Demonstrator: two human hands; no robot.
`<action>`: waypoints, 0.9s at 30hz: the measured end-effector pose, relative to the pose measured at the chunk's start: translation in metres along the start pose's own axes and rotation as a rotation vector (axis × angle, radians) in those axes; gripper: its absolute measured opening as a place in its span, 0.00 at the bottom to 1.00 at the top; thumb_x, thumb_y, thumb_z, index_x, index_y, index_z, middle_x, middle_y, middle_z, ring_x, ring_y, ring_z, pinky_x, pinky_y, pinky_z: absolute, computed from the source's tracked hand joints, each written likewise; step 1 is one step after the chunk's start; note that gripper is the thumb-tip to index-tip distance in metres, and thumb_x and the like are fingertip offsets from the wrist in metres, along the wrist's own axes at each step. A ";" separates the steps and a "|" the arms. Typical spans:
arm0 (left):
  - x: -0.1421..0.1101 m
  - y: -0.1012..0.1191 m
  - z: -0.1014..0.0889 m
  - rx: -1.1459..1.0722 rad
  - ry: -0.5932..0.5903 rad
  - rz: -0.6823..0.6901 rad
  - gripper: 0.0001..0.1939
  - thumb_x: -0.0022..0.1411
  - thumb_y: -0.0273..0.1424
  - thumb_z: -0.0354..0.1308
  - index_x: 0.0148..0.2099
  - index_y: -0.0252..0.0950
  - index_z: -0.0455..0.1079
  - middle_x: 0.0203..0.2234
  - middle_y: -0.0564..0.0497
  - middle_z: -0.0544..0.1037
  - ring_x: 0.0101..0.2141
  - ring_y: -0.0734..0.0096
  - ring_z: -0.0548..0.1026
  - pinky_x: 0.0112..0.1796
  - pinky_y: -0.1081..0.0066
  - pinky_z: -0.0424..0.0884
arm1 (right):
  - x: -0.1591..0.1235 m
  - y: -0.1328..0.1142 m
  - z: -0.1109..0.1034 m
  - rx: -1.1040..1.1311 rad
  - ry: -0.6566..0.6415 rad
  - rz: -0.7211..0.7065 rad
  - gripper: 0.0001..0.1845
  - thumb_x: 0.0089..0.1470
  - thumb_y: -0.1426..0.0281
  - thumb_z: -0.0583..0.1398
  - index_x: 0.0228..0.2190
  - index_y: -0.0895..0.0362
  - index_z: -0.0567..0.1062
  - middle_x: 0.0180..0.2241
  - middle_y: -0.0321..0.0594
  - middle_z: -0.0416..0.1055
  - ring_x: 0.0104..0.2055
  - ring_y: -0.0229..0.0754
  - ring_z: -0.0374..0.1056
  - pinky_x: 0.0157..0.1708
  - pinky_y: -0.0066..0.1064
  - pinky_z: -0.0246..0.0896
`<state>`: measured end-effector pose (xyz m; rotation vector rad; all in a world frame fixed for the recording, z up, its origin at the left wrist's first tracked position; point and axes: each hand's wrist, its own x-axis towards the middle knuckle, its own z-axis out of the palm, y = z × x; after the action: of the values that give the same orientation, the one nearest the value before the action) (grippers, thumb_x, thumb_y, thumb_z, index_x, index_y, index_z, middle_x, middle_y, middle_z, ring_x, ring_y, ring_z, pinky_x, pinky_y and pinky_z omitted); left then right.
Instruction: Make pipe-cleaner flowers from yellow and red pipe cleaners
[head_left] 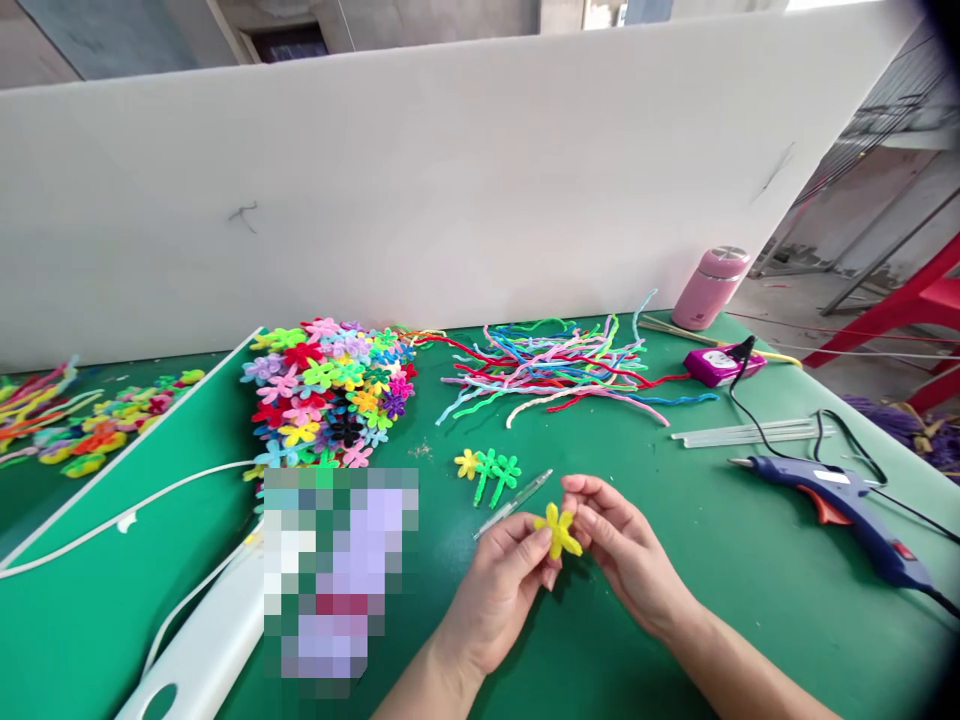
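Near the front of the green table, a yellow pipe-cleaner flower (558, 531) is pinched between thumb and fingers of my left hand (501, 572). My right hand (627, 548) closes on the flower's right side with thumb and fingertips. Just beyond my hands lie a small yellow flower (467, 464) and two green flowers (496, 474) with short stems. A clear pen (517, 502) rests slantwise between these and my left hand.
A heap of colourful pipe-cleaner flowers (330, 390) sits left; loose pipe cleaners (562, 365) spread at the back. On the right are a blue glue gun (840, 500), clear glue sticks (750, 432), a purple box (724, 365) and a pink bottle (711, 288). A white board (450, 190) stands behind.
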<state>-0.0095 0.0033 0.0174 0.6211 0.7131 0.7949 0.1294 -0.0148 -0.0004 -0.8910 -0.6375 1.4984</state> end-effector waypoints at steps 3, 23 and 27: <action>-0.001 0.011 0.000 0.251 0.136 0.127 0.08 0.53 0.30 0.59 0.26 0.32 0.67 0.19 0.54 0.67 0.22 0.79 0.63 0.26 0.76 0.59 | 0.001 -0.002 -0.002 0.006 0.063 0.036 0.14 0.47 0.65 0.63 0.37 0.57 0.72 0.28 0.34 0.65 0.25 0.31 0.57 0.27 0.22 0.55; 0.038 0.064 -0.069 1.744 0.606 0.499 0.11 0.55 0.27 0.48 0.36 0.33 0.72 0.26 0.46 0.71 0.32 0.60 0.67 0.33 0.66 0.61 | 0.000 -0.001 0.000 -0.271 0.008 -0.030 0.14 0.47 0.61 0.61 0.31 0.59 0.73 0.23 0.32 0.60 0.23 0.33 0.52 0.23 0.24 0.48; 0.033 0.055 -0.063 1.885 0.574 0.512 0.16 0.54 0.28 0.52 0.45 0.33 0.69 0.35 0.43 0.72 0.38 0.57 0.67 0.37 0.64 0.62 | 0.000 -0.001 0.002 -0.284 0.018 -0.030 0.15 0.46 0.60 0.62 0.31 0.59 0.73 0.22 0.32 0.59 0.23 0.33 0.52 0.22 0.24 0.48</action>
<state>-0.0643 0.0744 0.0081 2.3836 1.8476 0.5423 0.1283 -0.0141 0.0020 -1.1047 -0.8611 1.3913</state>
